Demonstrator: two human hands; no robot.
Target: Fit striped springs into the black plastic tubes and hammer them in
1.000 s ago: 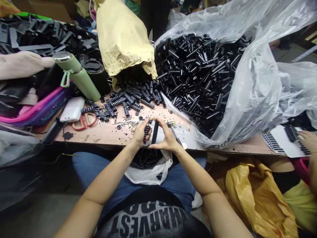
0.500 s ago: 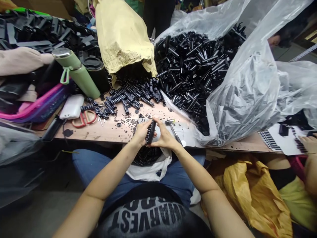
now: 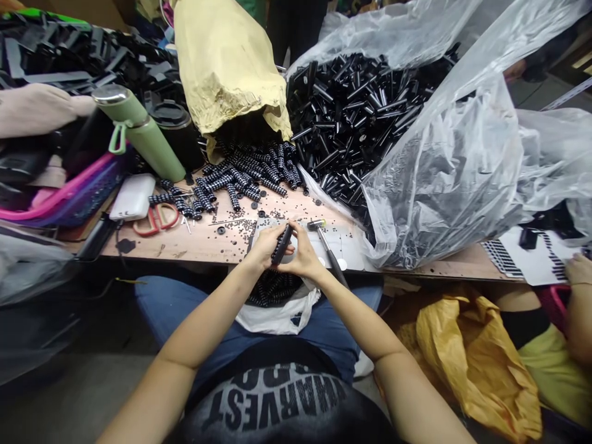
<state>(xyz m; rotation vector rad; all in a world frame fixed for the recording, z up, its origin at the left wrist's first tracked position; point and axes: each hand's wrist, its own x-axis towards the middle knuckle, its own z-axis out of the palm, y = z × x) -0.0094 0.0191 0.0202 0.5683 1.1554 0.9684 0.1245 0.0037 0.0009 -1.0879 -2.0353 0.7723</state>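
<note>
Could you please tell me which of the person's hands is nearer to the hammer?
Right: the right hand is just left of the hammer; the left hand is farther left, with the right hand between them.

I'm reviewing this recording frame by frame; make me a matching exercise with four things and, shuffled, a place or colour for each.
Things:
1. dark ridged piece
2. hammer
3. scissors
4. bottle

Places and colours:
A. light green, with a loop strap
B. lying to the right of both hands, its head partly yellow
C. between the left hand and the right hand
D. red handles, beside a white box

Pairs: 1-C, 2-B, 3-D, 4-A
</note>
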